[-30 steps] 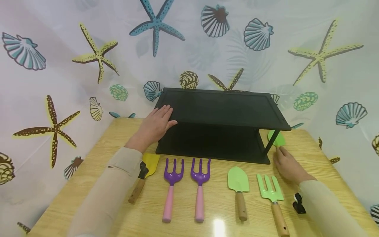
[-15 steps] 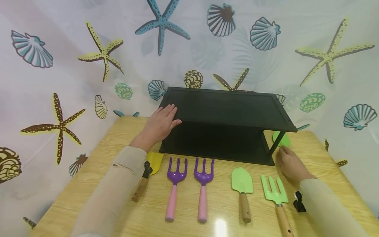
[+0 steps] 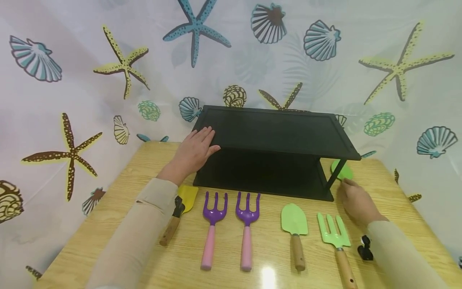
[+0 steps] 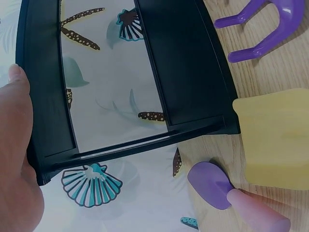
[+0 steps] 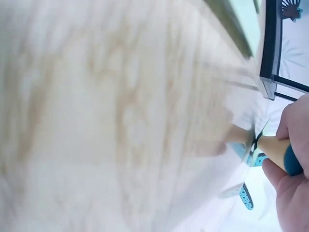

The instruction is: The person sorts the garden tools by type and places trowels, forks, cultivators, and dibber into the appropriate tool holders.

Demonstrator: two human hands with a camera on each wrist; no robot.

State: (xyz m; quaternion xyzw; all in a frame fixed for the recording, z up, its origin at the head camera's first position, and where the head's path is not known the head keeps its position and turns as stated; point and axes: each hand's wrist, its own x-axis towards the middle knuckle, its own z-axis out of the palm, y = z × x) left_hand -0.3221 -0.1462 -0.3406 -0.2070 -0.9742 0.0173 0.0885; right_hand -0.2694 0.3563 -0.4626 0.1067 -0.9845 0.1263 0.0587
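Note:
On the left end of a black two-tier shelf (image 3: 270, 130) my left hand (image 3: 193, 150) lies with extended fingers on the top board. Its thumb (image 4: 19, 77) touches the board's edge in the left wrist view. My right hand (image 3: 359, 200), at the shelf's right side, pinches the wooden handle (image 5: 273, 149) of a green trowel; a blue part shows by the palm. The trowel's green blade (image 3: 345, 171) lies beyond the fingers, partly behind the shelf post. The lower board of the shelf (image 3: 260, 172) is in shadow.
Before the shelf lie a yellow tool (image 3: 187, 196), two purple forks (image 3: 214, 214) with pink handles, a light green trowel (image 3: 294, 218) and a light green fork (image 3: 335, 233). A purple trowel (image 4: 210, 186) lies by the shelf's left end. Patterned cloth surrounds the wooden table (image 3: 268, 245).
The head view has shifted slightly. Both hands keep nearly the same places, the left on the shelf top and the right at the green trowel.

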